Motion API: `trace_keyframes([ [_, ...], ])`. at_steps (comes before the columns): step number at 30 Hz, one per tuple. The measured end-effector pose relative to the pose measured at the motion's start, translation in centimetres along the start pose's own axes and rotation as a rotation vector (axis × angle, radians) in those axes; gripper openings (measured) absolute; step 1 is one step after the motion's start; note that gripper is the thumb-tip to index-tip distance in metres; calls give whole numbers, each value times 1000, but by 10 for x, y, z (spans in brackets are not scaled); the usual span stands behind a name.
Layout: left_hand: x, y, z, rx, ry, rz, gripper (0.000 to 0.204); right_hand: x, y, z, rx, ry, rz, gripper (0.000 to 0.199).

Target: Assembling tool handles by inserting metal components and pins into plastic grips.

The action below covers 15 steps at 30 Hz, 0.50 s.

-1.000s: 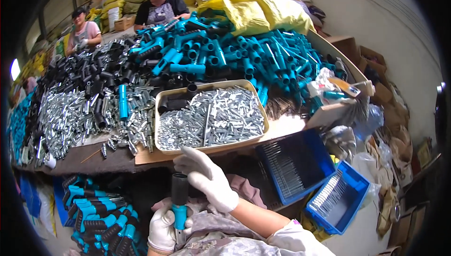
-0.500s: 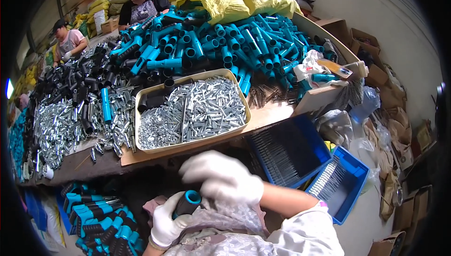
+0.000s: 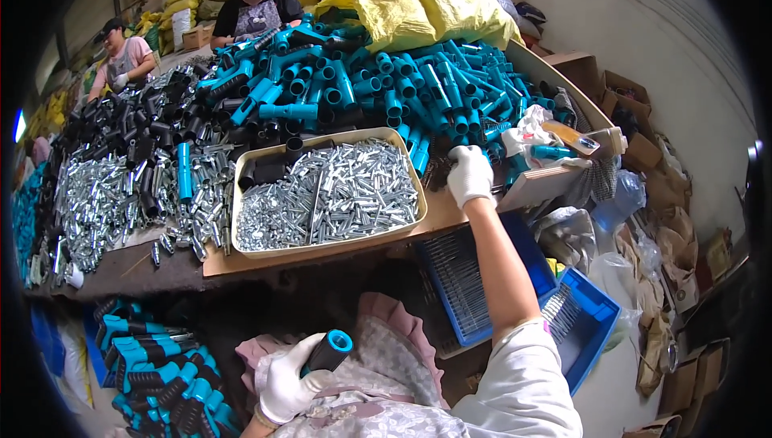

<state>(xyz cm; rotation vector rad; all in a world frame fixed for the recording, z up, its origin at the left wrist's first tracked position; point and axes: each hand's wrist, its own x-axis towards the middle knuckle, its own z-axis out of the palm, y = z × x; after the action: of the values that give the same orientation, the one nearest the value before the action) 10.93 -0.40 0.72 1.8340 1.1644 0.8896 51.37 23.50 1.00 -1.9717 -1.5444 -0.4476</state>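
Up from beside the held tube, the right hand [image 3: 470,174] now reaches just right of the cream tray [image 3: 265,254], at dark springs [image 3: 437,168] — its fingers are bent, but whether they grip anything cannot be told. Below the tray, the gloved left hand [image 3: 288,383] has its fingers wrapped around a black-and-teal tube [image 3: 325,355], open end tilted up. Behind the tray, teal tubes [image 3: 450,84] heap on the desk [image 3: 441,206]; left of it lie silver parts [image 3: 96,205].
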Motion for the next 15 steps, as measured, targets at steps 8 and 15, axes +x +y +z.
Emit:
trace_keyframes([
  [8, -6, -2, -8, 6, 61, 30, 73, -12, -36, 6, 395, 121, -247, 13],
  [15, -5, 0, -4, -2, -18, 12, 77, 34, -45, -1, -83, -325, 273, 53],
])
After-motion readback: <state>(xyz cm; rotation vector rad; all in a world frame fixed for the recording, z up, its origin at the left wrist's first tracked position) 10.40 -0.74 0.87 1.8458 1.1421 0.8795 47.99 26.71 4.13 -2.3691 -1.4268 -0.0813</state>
